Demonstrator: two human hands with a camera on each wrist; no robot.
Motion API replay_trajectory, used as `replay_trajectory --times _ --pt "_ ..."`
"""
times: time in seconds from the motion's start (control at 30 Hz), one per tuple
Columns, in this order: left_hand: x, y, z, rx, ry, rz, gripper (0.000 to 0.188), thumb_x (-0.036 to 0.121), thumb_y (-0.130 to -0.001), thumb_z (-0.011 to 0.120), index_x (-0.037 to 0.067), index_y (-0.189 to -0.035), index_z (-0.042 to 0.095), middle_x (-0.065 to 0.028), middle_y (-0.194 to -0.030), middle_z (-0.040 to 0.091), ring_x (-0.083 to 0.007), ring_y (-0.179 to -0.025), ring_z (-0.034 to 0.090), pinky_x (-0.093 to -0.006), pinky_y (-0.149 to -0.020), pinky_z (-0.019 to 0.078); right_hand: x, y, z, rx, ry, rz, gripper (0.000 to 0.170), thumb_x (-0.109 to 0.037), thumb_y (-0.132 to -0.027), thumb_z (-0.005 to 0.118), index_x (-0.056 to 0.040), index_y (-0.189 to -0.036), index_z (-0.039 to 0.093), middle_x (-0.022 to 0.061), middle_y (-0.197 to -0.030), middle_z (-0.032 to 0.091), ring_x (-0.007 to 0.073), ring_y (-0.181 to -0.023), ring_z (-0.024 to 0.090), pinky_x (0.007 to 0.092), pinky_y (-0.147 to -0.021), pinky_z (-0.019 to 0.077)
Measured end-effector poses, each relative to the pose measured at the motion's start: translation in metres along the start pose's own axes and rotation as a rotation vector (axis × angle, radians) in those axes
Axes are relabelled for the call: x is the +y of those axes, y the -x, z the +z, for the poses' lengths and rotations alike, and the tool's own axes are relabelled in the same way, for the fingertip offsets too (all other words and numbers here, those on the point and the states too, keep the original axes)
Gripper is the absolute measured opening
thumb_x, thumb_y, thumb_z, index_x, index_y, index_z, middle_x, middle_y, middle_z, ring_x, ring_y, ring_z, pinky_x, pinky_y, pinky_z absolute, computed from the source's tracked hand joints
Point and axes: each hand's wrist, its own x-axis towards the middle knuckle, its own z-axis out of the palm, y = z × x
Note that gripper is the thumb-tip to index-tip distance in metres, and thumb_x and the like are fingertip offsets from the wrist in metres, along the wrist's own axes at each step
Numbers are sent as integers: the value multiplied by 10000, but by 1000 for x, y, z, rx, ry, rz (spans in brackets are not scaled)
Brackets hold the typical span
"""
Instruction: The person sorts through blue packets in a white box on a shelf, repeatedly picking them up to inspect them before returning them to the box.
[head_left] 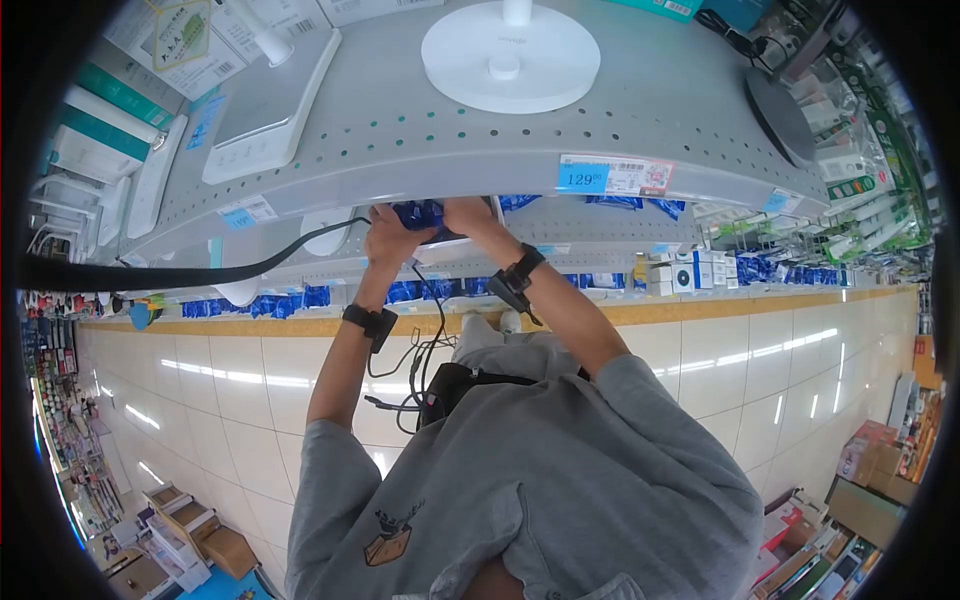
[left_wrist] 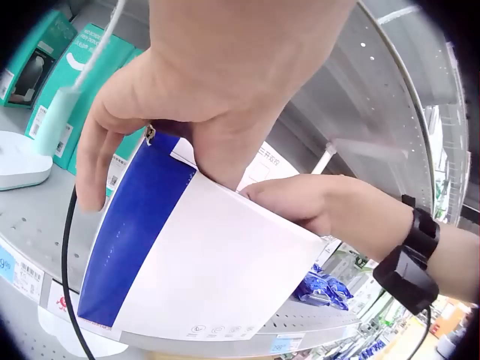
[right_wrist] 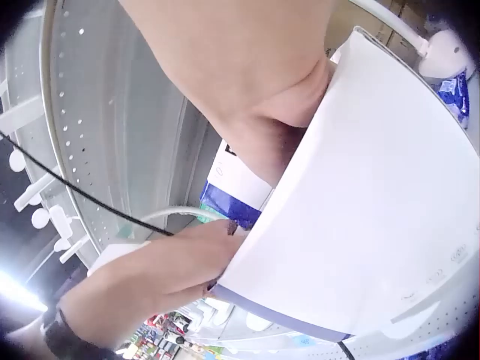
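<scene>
A white cardboard box (left_wrist: 214,262) with a blue end panel stands tilted between both hands in the left wrist view. My left hand (left_wrist: 202,82) grips its top corner at the blue end, thumb over the upper edge and fingers down the far side. From the other side my right hand (left_wrist: 300,201) holds the same upper edge. In the right wrist view, the fingers of the right hand (right_wrist: 259,97) pass behind the white panel (right_wrist: 367,180) and are partly hidden. The head view shows both hands just below the shelf's front edge, blue (head_left: 418,214) showing between them.
Above the hands runs a grey perforated shelf (head_left: 380,150) with a price tag (head_left: 615,176) and a white round lamp base (head_left: 510,60). Green boxes (left_wrist: 79,79) stand beside the hands. Blue packets (head_left: 270,305) line the lower shelf. Black cables (head_left: 435,330) hang near the body.
</scene>
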Motion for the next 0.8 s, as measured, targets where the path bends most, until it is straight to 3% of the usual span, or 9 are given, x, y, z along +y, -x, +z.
replay_trajectory --times 0.07,0.17,0.3,0.4,0.47,0.5,0.57,0.67,0.8 --pt "1 -1 -2 -58 29 -12 1138 509 -537 882 -89 -1312 303 -251 -1248 478 -393 -1049 610 -439 -848 535 13 -7 1 -50 -17 -182 566 -39 -727 651 45 -1270 518 317 -1238 545 426 -1180 525 403 -981 443" --pt "8 1 0 17 -102 -20 1185 519 -543 876 -103 -1349 268 -247 -1303 447 -390 -1055 607 -426 -857 534 -3 3 -20 -176 -110 -49 551 -26 -729 615 55 -1265 517 323 -1262 527 425 -1173 529 400 -980 444" --pt "12 1 5 116 -308 -36 1242 555 -537 866 -88 -1394 238 -239 -1340 421 -392 -1097 588 -415 -875 531 -5 4 -18 -134 -140 -9 464 -40 -731 595 74 -1180 576 323 -1199 568 414 -1115 572 395 -943 459" --pt "9 -8 1 -20 -273 -56 1254 597 -535 847 -54 -1420 243 -230 -1365 408 -396 -1144 563 -410 -889 529 -3 1 -16 -217 80 -198 363 -56 -744 571 85 -1073 630 317 -1073 625 399 -1010 627 399 -878 480" --pt "5 -14 4 -105 -211 -32 1244 606 -542 840 -23 -1437 246 -233 -1378 401 -379 -1192 540 -415 -898 529 -10 1 -20 -254 -151 60 279 -117 -719 646 -3 -963 717 229 -937 681 314 -876 672 391 -764 519" --pt "7 -12 3 -105 -211 -33 1244 606 -542 840 -23 -1437 246 -233 -1378 401 -379 -1192 540 -415 -898 529 -5 0 -16 -255 -150 59 279 -117 -719 646 -3 -963 717 229 -937 681 314 -876 672 391 -764 519" --pt "13 -8 1 -37 -254 -34 1197 572 -554 850 -15 -1428 282 -228 -1387 402 -353 -1191 552 -410 -900 531 5 -2 -8 -154 -39 -253 280 -52 -738 558 71 -961 673 294 -930 661 387 -834 670 423 -747 512" --pt "18 -11 -8 -172 -258 -90 1340 584 -507 865 -62 -1450 167 -297 -1454 300 -361 -1259 500 -373 -969 494 28 -22 11 -298 40 -316 272 -66 -745 565 61 -958 678 288 -903 663 387 -820 671 427 -735 515" --pt "17 -11 -5 -196 -271 -110 1336 590 -510 860 -50 -1460 173 -289 -1459 308 -356 -1285 479 -371 -970 492 14 -1 -6 -225 -93 -234 266 -98 -770 577 56 -962 680 292 -882 656 374 -837 671 413 -751 516"
